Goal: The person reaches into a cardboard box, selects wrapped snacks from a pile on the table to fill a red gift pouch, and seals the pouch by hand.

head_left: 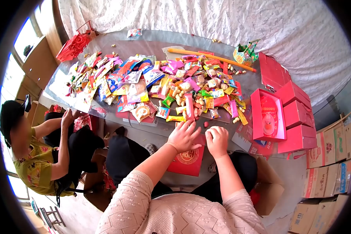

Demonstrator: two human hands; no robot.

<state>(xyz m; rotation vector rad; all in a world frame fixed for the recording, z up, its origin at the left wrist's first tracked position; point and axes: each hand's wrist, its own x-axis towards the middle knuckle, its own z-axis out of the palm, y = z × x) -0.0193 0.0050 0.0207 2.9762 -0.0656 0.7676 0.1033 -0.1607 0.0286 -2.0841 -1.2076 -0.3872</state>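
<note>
My left hand (184, 136) reaches over the near table edge with its fingers spread. Its fingertips are close to the lower end of a long pink-wrapped snack (189, 106); whether they touch it I cannot tell. To its right is my right hand (217, 141), its fingers curled together, and anything in them is hidden. Below and between both hands lies a red gift bag (191, 163) with a round gold emblem, partly covered by my left hand. A large pile of wrapped sweets and snacks (138, 91) spreads in front, with peanuts (179, 95) among them.
An open red box (256, 117) stands at the right beside several closed red boxes (298, 113). An orange stick (210, 57) lies behind the pile. A green bag (243, 55) is at the back. Another person (43, 152) sits at the left. Cardboard cartons (327, 148) are stacked at right.
</note>
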